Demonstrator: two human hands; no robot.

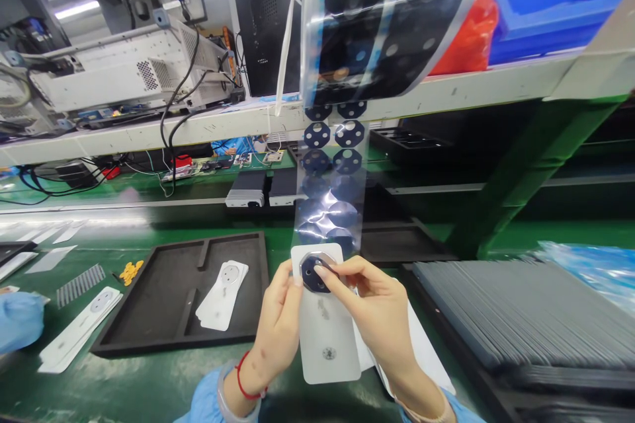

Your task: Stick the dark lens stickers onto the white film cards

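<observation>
My left hand [278, 320] grips the left edge of a white rounded-corner plate [330, 353], which stands nearly upright in front of me. A black round sticker with holes [311, 279] lies over the circular area near the top of the plate. My right hand [380, 307] pinches the sticker's right side between thumb and index finger. Just behind the plate hangs a clear strip of similar black stickers [317, 162], which comes down from a large roll [362, 20] on the shelf. The strip's lower end is hidden by the plate.
Left of my hands, a black tray [149, 301] holds several white plates [223, 297]. More white plates [82, 330] lie beside a blue-gloved hand [20, 320]. On the right, a rack is packed with grey panels [526, 310]. A shelf edge [228, 115] crosses above the green bench.
</observation>
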